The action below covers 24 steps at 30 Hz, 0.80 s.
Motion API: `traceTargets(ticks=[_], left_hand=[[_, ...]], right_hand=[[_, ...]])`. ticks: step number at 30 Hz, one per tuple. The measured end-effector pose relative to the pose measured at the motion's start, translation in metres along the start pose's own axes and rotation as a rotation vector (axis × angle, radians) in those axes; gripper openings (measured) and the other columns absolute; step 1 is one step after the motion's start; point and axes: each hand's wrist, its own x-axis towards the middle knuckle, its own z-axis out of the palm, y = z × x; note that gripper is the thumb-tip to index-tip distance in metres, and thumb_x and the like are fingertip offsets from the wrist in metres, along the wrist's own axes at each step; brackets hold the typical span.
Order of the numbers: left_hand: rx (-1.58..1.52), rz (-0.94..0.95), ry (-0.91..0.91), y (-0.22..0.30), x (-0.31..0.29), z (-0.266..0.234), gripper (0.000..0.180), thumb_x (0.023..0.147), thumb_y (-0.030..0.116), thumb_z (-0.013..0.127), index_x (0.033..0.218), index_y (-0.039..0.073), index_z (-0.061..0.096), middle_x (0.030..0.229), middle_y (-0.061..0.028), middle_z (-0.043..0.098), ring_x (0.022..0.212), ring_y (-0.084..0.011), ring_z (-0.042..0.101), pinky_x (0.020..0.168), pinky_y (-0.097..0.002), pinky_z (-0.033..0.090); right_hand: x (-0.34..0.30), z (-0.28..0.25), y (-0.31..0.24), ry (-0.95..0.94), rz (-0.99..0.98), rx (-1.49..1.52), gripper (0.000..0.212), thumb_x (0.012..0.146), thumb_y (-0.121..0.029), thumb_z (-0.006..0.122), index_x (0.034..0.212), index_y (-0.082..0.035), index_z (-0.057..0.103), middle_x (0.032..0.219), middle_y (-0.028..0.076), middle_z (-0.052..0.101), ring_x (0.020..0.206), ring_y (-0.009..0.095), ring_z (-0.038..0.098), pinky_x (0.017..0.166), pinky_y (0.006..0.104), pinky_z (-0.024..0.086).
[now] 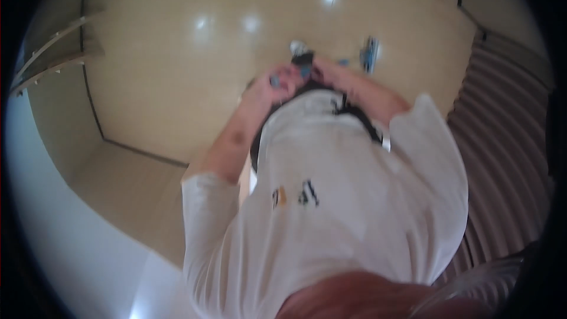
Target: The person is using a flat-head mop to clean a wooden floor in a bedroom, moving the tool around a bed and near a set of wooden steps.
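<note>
Well, the left hand [281,79] and right hand [323,71] are sitting close together beyond the white shirt [348,165], a small blue thing [305,71] showing between their bent fingers, whether clamped or loose I'm not managing to tell.

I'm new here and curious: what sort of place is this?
Probably a room in a home, though I can't be sure: there's a shiny tan floor, dark skirting, and what looks like a brown pleated curtain.

left hand [280,81] near right hand [322,72], above floor [171,77]
</note>
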Motion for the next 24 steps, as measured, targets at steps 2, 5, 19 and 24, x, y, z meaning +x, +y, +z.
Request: traceTargets(ticks=[2, 5, 19, 24], left_hand=[[-0.040, 0.148, 0.047, -0.005, -0.077, 0.010, 0.028, 0.087, -0.001, 0.052, 0.110, -0.012, 0.040, 0.067, -0.0042, 0.047, 0.044, -0.0093, 0.044, 0.037, -0.0191, 0.039], [0.132, 0.192, 0.049, -0.050, -0.003, 0.014, 0.034, 0.089, 0.000, 0.050, 0.117, -0.015, 0.037, 0.069, -0.0056, 0.048, 0.043, -0.0089, 0.045, 0.036, -0.0187, 0.039], [0.088, 0.200, 0.080, 0.133, -0.464, -0.153, 0.046, 0.098, 0.008, 0.041, 0.141, -0.004, 0.030, 0.077, -0.0037, 0.052, 0.037, -0.0056, 0.035, 0.035, -0.0208, 0.030], [1.194, 0.540, 1.131, 0.143, -0.679, -0.146, 0.030, 0.100, 0.026, 0.047, 0.111, -0.001, 0.057, 0.067, -0.0013, 0.055, 0.045, -0.0066, 0.050, 0.034, -0.0219, 0.034]], right_hand=[[0.037, 0.071, -0.002, 0.063, 0.075, 0.179, 0.014, 0.086, -0.016, 0.049, 0.083, -0.008, 0.060, 0.075, 0.009, 0.062, 0.066, 0.017, 0.060, 0.056, 0.0309, 0.050], [0.031, -0.049, 0.035, 0.008, -0.012, -0.021, 0.017, 0.083, -0.013, 0.047, 0.082, -0.005, 0.062, 0.070, 0.009, 0.058, 0.063, 0.019, 0.059, 0.051, 0.0313, 0.048], [0.265, 0.394, 0.132, 0.126, -0.188, -0.389, 0.027, 0.081, -0.012, 0.055, 0.102, 0.004, 0.052, 0.082, 0.016, 0.062, 0.068, 0.026, 0.063, 0.054, 0.0365, 0.051], [0.318, 0.617, 0.168, -0.012, -0.262, -0.356, 0.038, 0.079, -0.012, 0.057, 0.110, 0.007, 0.046, 0.087, 0.019, 0.062, 0.072, 0.028, 0.065, 0.057, 0.0379, 0.053]])
